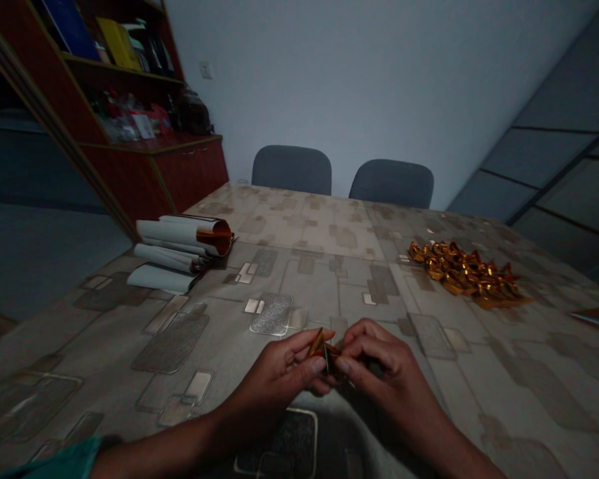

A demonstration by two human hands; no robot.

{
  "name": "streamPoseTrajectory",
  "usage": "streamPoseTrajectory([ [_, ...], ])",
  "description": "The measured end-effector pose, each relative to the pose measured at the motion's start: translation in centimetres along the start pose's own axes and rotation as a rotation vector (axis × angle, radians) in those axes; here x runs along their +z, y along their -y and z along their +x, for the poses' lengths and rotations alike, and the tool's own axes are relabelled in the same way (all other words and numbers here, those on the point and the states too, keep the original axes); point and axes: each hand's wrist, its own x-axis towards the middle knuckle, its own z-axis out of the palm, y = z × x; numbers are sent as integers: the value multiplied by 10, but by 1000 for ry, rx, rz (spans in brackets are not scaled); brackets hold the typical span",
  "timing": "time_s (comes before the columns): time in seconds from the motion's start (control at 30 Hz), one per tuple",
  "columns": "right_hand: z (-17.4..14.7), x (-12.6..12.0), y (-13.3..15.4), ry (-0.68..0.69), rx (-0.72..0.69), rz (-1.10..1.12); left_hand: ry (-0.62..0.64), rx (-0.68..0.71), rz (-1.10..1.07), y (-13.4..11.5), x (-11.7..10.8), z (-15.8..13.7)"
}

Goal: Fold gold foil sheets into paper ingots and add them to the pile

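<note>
A small folded piece of gold foil paper (317, 344) is between my two hands, above the near part of the table. My left hand (292, 366) pinches it from the left, with the thumb in front and the fingers behind. On the other side, my right hand (379, 359) has its thumb and fingertips closed on the paper's right end. Part of the fold is hidden by my fingers. To the right lies a group of several folded gold foil pieces (472, 274), set close together in rows. Stacked, curled sheets of foil paper (180, 249), pale outside and gold inside, rest at the left.
The patterned tablecloth (324, 283) covers the table. A flat piece of gold paper (596, 315) lies near the right edge. Two grey chairs (292, 167) stand at the far side against the wall. A reddish wooden cabinet (190, 169) with shelves is at the back left.
</note>
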Motion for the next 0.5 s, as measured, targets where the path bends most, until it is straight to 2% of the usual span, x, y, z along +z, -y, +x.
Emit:
streamPoseTrajectory([
  [0.2,-1,5,0,-73,-30,-150,12,-13,5,3,3,-2],
  [0.5,-1,6,-3,-63,-100,-262,21,-20,22,4,4,-1],
])
